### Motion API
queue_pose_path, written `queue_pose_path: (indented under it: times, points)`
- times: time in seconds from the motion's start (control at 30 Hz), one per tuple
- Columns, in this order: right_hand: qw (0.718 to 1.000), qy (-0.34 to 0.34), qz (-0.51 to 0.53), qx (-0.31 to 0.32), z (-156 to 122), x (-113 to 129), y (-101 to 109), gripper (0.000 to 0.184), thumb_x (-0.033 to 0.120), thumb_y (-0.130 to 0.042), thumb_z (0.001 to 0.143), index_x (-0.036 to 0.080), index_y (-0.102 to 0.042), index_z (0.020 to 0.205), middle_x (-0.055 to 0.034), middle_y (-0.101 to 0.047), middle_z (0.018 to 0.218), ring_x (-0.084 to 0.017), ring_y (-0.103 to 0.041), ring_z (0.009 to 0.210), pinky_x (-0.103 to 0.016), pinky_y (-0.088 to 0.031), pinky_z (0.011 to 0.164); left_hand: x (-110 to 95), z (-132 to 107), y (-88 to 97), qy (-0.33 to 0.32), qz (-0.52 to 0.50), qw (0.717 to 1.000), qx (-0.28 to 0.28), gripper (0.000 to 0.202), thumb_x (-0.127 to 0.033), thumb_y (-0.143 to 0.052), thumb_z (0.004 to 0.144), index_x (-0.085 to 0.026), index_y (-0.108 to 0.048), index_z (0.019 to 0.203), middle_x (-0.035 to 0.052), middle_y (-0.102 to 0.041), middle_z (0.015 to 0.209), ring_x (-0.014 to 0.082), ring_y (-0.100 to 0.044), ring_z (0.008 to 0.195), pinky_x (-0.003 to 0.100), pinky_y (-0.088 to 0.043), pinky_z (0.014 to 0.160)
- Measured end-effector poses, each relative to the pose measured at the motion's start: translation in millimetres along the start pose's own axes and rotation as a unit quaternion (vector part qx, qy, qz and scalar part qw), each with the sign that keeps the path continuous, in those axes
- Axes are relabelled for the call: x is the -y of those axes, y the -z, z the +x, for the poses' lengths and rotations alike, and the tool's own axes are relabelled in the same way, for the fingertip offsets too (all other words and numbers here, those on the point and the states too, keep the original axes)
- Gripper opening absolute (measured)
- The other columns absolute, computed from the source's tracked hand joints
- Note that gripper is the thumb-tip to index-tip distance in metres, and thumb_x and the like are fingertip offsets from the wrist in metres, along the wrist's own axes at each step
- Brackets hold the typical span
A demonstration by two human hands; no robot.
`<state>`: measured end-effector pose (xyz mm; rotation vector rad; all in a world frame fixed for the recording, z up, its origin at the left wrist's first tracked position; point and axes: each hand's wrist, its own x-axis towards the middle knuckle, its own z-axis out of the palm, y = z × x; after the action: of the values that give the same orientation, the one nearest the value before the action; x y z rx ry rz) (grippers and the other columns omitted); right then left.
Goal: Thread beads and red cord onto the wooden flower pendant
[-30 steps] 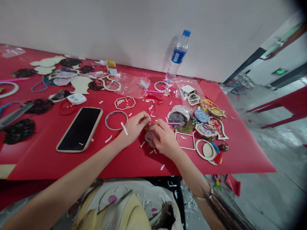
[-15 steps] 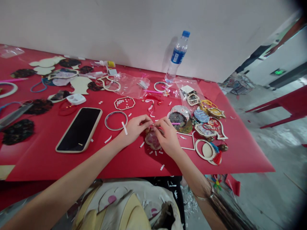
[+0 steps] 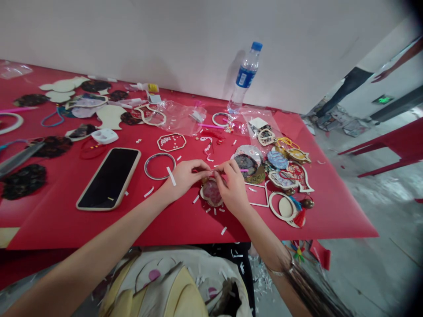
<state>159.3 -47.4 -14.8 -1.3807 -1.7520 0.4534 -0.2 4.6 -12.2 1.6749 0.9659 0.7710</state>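
Note:
Over the red table, my left hand [image 3: 187,176] and my right hand [image 3: 233,187] meet fingertip to fingertip. Both are closed in a pinch on something tiny and reddish, too small to make out, at the top of a flower-shaped pendant [image 3: 211,193]. The pendant has a pale scalloped rim and a purplish patterned middle, and lies just below the fingers, partly covered by my right hand. Beside my left wrist rests a white paper strip [image 3: 171,176], near a silvery ring [image 3: 160,166]. A round dark patterned piece [image 3: 245,164] lies beyond my right hand.
A phone [image 3: 109,178] lies left on the red table [image 3: 185,231]. A water bottle [image 3: 245,78] stands at the back by the wall. Frames, tassels and fish-shaped ornaments [image 3: 299,155] crowd the right. Scissors [image 3: 21,159] lie far left. Another person's leg [image 3: 346,90] shows beyond.
My fingertips have shifted slightly above the pendant, and more of its face shows. In the background, the other person's leg has moved. The things on the table stay put.

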Motion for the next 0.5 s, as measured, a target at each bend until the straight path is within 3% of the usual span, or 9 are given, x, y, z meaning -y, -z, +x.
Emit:
queue_pose_path:
  times: [0.17, 0.33, 0.5]
  points:
    - [1.0, -0.006, 0.018, -0.006, 0.2, 0.9, 0.7, 0.011, 0.019, -0.048, 0.088, 0.019, -0.059, 0.09, -0.0056, -0.051, 0.091, -0.018, -0.053, 0.087, -0.033, -0.045, 0.08, 0.7, -1.4, -1.5, -0.011, 0.026, 1.0, 0.006, 0.025, -0.041, -0.059, 0.081, -0.016, -0.063, 0.08, 0.0011, -0.064, 0.07, 0.0145, -0.059, 0.067, 0.026, -0.046, 0.067]
    - [0.998, -0.019, 0.062, -0.019, 0.6, 0.0, 1.8, 0.026, 0.017, -0.044, 0.089, 0.024, -0.063, 0.106, -0.0055, -0.055, 0.095, -0.017, -0.056, 0.091, -0.032, -0.047, 0.082, 5.9, -2.0, -4.7, -0.017, 0.0, 1.0, 0.005, 0.022, -0.038, -0.053, 0.084, -0.016, -0.057, 0.082, 0.0008, -0.061, 0.071, 0.0146, -0.059, 0.066, 0.027, -0.047, 0.066]
    - [0.976, -0.104, 0.186, -0.054, -0.1, -0.4, 0.6, 0.02, 0.021, -0.055, 0.084, 0.025, -0.062, 0.103, -0.0022, -0.063, 0.092, -0.016, -0.062, 0.087, -0.031, -0.049, 0.08, 8.2, -3.1, -6.0, -0.018, -0.001, 1.0, -0.009, 0.018, -0.034, -0.053, 0.085, -0.017, -0.057, 0.084, 0.001, -0.062, 0.074, 0.0149, -0.059, 0.07, 0.028, -0.047, 0.068]
